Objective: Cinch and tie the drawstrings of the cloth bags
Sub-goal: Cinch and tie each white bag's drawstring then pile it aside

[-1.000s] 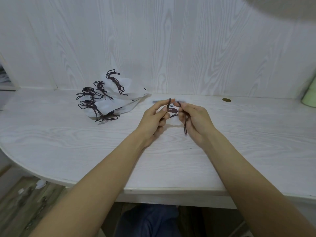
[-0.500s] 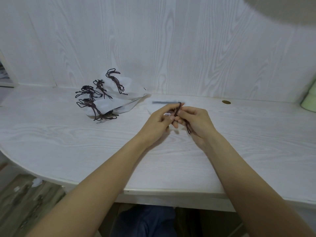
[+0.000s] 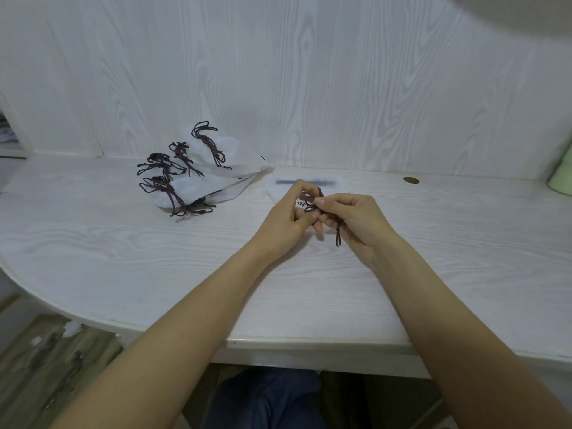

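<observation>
Compared with half a second earlier, the two hands had stayed close together over the middle of the white wood-grain desk [image 3: 123,258], the fingers only slightly rearranged on the cord. The left hand [image 3: 286,219] pinched the dark brown drawstring [image 3: 312,203] between thumb and curled fingers at the mouth of a small white cloth bag [image 3: 280,193], which lay on the desk just behind the hands, mostly hidden by them. The right hand [image 3: 353,221] also pinched the drawstring, fingertips almost touching the left hand's, and a loose end of the cord hung down in front of its palm. A small white label [image 3: 301,204] showed between the thumbs; its print looked like "AR", though too little was visible to read more. A blurred dark bar crossed the bag's far edge. The heap of white cloth bags with tied dark drawstrings [image 3: 192,178] lay unchanged, well to the left near the wall.
</observation>
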Tool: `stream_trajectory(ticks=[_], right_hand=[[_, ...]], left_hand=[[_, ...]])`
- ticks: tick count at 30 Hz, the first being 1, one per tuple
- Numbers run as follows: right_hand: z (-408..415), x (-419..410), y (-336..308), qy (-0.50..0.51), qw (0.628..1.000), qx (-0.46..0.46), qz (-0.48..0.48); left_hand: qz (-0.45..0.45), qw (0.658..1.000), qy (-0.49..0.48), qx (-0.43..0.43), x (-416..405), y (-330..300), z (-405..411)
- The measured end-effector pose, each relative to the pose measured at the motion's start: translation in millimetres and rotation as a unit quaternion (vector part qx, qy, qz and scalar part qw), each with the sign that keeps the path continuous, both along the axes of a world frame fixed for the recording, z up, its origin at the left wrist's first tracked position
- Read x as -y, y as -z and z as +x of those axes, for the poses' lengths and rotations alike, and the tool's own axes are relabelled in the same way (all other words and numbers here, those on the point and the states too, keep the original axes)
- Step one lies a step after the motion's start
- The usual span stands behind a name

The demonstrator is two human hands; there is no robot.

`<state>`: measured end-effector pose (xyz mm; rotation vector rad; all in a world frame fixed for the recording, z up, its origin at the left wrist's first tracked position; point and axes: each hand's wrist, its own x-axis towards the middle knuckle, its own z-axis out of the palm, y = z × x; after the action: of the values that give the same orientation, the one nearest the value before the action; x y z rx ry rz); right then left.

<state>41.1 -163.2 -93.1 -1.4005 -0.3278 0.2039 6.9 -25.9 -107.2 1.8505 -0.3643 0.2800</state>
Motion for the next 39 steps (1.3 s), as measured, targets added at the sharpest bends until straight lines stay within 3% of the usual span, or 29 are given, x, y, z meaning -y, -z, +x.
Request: stream_trajectory(ticks=[4, 11, 30, 39], right_hand=[[2, -1, 2, 0.017, 1.000, -0.001, -0.012], [1, -2, -1, -0.003, 0.997, -0.051, 0.059], [0, 0, 0, 0.017, 0.999, -0.023, -0.015], [2, -2, -1, -0.016, 0.993, -0.089, 0.070]], left_hand=[[-0.022, 0.999, 0.006, -0.023, 1, 1, -1], [-0.056, 0.998, -0.002, -0.041, 0, 0, 1], [-0.079, 0.997, -0.005, -0.007, 0, -4, -1], [-0.074, 0.997, -0.027, -0.013, -1, 3, 7]])
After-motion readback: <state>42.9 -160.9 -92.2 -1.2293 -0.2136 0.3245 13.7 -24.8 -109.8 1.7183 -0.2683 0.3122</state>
